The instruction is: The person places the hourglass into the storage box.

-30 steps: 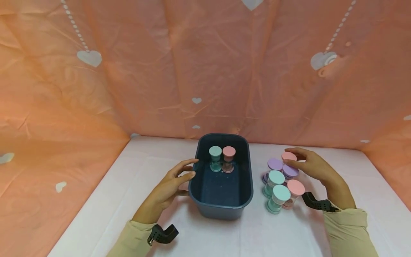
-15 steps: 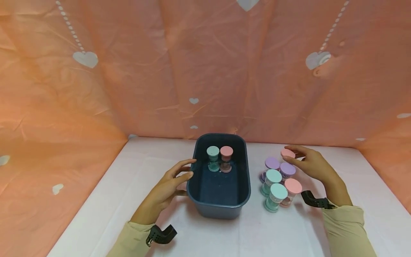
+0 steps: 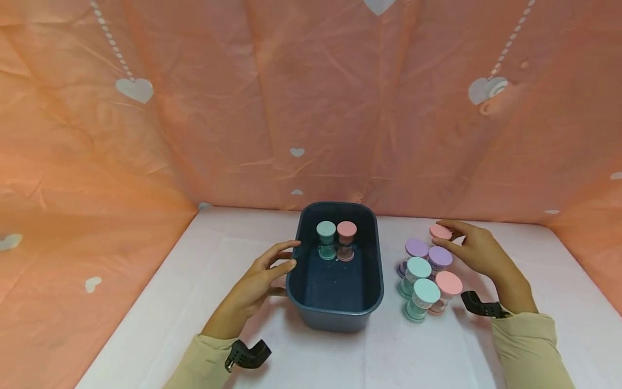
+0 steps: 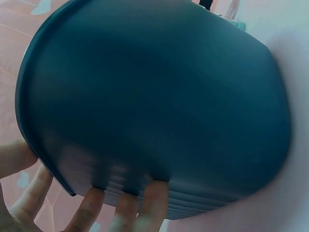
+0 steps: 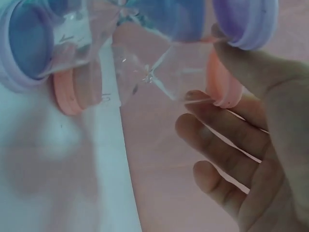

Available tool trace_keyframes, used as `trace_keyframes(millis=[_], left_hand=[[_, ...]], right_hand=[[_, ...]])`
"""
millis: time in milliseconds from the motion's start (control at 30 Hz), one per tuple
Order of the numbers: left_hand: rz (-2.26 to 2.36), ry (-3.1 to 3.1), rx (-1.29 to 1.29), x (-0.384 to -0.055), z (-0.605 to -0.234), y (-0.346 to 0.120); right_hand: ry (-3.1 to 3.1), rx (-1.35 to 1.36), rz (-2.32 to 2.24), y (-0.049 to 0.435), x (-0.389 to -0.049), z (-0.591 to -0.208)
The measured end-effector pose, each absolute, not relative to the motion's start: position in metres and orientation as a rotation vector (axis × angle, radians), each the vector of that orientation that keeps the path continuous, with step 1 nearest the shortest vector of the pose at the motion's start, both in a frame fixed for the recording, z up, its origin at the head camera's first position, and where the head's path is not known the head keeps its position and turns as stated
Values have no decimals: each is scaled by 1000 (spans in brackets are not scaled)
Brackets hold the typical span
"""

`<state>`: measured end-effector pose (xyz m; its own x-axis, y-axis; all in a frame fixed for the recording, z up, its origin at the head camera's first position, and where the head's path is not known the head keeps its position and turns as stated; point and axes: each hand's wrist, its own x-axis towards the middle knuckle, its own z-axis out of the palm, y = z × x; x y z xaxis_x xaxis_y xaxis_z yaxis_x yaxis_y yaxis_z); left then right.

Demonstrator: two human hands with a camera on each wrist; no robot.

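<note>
My right hand [image 3: 473, 251] pinches the pink cap of an hourglass [image 3: 439, 232] between thumb and fingers at the back of the group on the right. In the right wrist view that clear hourglass [image 5: 149, 75] stands with its pink cap beside the thumb, close to a purple-capped hourglass [image 5: 29, 43]. My left hand [image 3: 252, 281] rests its fairly straight fingertips on the left side and rim of a dark blue bin [image 3: 335, 320]. In the left wrist view several fingers [image 4: 153, 203] touch the bin's outer wall [image 4: 159, 106].
Inside the bin stand a mint hourglass [image 3: 326, 240] and a pink one [image 3: 346, 241]. Two purple [image 3: 416, 248], two mint [image 3: 425, 294] and another pink hourglass [image 3: 448, 284] crowd close before the right hand. A peach curtain [image 3: 291, 108] hangs behind the white table [image 3: 204, 259].
My right hand and the pink cap it pinches have shifted slightly away from the purple cap in front. The left hand and bin have stayed together; the head view swayed a little.
</note>
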<state>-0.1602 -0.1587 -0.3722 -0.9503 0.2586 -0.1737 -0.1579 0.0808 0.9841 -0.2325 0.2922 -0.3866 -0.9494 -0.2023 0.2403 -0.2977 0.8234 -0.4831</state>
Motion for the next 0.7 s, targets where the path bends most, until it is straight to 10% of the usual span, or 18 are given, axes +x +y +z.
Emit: trace_keyframes(millis=[700], left_hand=[[1939,2068,81,-160,-372,-157]], right_hand=[[-2917,268,824,308,-220,-374]])
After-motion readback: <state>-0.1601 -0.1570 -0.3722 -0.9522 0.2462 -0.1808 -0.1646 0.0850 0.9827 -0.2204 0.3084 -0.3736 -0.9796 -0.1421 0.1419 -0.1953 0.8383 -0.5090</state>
